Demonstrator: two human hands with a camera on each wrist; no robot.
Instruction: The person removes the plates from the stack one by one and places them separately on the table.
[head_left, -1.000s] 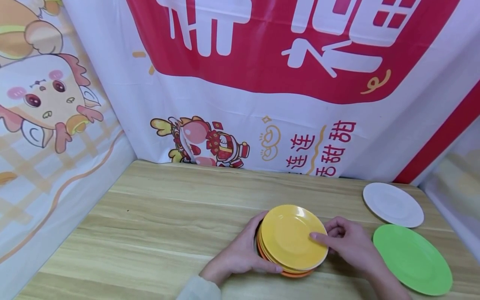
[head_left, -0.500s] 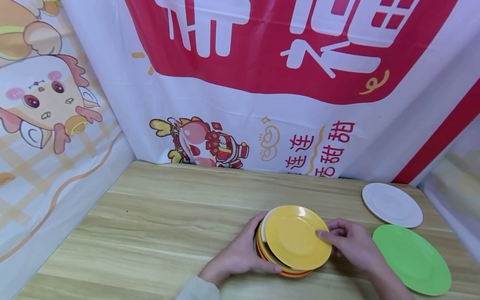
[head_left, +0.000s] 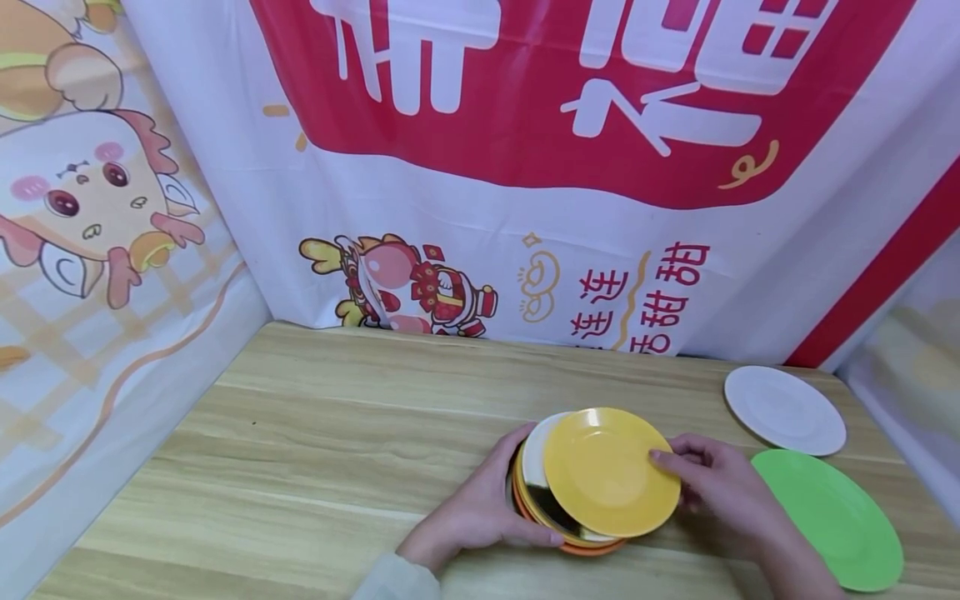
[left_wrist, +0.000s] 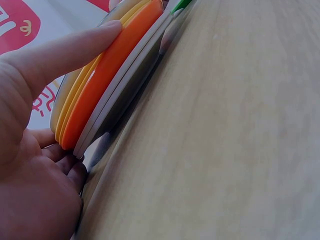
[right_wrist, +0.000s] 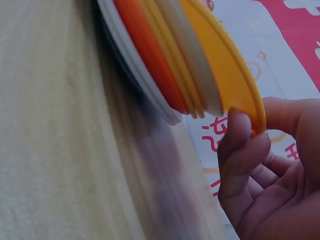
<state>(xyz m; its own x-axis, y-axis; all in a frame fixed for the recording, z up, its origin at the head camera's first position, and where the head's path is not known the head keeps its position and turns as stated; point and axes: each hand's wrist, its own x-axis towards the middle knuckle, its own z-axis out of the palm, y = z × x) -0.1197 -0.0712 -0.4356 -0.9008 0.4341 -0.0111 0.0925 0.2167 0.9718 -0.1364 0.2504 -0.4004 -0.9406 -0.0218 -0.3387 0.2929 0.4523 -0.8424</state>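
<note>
A printed cloth (head_left: pixel 525 200) is hung behind a wooden bench (head_left: pixel 300 433). At the bench's near side, a stack of plates (left_wrist: pixel 112 82) is gripped between the left hand's (head_left: pixel 487 504) curled fingers and thumb. To its right, a green plate (head_left: pixel 840 525) is partly hidden by the right hand's (head_left: pixel 716 483) wrist, a white plate (head_left: pixel 785 410) just beyond. A yellow plate (head_left: pixel 611 471), tilted over the stack, is pinched at its right rim by the right fingers and thumb.

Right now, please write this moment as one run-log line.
left hand: grips plate stack | right hand: pinches yellow plate, held edge raised | green plate, white plate: on table
</note>
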